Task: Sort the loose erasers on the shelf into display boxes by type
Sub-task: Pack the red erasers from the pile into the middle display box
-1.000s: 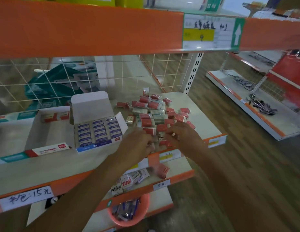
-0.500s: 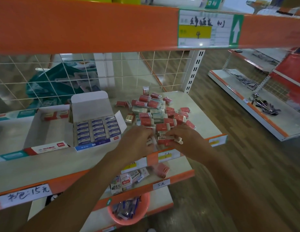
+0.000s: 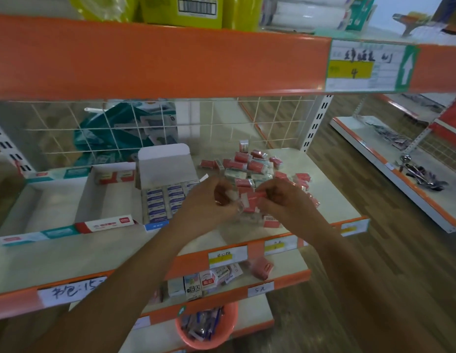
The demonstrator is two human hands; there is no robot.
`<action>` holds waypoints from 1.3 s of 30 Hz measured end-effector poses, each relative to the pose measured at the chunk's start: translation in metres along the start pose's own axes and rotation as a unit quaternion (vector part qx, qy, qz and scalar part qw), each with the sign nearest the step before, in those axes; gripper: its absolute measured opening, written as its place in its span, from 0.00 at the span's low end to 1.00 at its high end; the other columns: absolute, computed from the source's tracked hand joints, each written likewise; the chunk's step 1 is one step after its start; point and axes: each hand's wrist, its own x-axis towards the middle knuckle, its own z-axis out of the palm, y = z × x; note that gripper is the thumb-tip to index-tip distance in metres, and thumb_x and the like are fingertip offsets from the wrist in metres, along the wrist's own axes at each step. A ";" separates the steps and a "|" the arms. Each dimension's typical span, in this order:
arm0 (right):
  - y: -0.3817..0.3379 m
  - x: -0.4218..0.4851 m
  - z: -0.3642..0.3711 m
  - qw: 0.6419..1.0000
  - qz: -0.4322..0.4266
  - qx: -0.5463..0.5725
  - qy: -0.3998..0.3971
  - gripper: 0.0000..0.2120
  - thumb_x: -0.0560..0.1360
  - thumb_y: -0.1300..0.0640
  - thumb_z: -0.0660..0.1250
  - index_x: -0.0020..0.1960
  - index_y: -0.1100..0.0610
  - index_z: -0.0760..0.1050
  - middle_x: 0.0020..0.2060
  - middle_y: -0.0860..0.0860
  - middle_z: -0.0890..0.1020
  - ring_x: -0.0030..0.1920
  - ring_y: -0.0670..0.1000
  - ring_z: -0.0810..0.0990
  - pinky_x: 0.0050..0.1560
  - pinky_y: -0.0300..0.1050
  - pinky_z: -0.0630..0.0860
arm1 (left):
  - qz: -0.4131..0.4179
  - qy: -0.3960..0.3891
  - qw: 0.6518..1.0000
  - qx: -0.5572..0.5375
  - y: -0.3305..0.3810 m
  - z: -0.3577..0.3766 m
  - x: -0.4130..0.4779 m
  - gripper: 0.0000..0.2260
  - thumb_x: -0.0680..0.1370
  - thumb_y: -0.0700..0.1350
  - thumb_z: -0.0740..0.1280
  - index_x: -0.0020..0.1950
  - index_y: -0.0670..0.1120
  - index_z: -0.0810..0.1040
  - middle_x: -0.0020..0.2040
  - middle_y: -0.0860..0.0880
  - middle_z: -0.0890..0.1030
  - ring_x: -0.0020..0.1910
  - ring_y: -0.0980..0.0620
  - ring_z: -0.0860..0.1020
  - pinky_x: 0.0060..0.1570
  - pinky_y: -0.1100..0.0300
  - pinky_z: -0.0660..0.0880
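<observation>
Now my left hand (image 3: 211,202) and right hand (image 3: 283,200) have lifted off the loose eraser pile (image 3: 249,165), fingers (image 3: 270,192) pinching several red-sleeved rectangular erasers (image 3: 250,203), ready for boxing.

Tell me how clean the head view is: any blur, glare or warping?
Head view: left hand and right hand, gripping a red eraser, are motion-smeared; the pile behind is soft; the top shelf edge bows from the wide lens; slight sheen on its label.
</observation>
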 end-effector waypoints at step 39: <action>-0.116 0.062 0.173 0.994 0.027 0.078 -0.069 0.11 0.80 0.52 0.61 0.47 0.57 0.78 0.37 0.51 0.84 0.34 0.46 0.83 0.39 0.38 0.79 | -0.164 0.098 0.972 -0.135 -0.090 -0.186 -0.058 0.14 0.70 0.37 0.72 0.54 0.49 0.79 0.49 0.50 0.83 0.49 0.51 0.82 0.54 0.51 0.79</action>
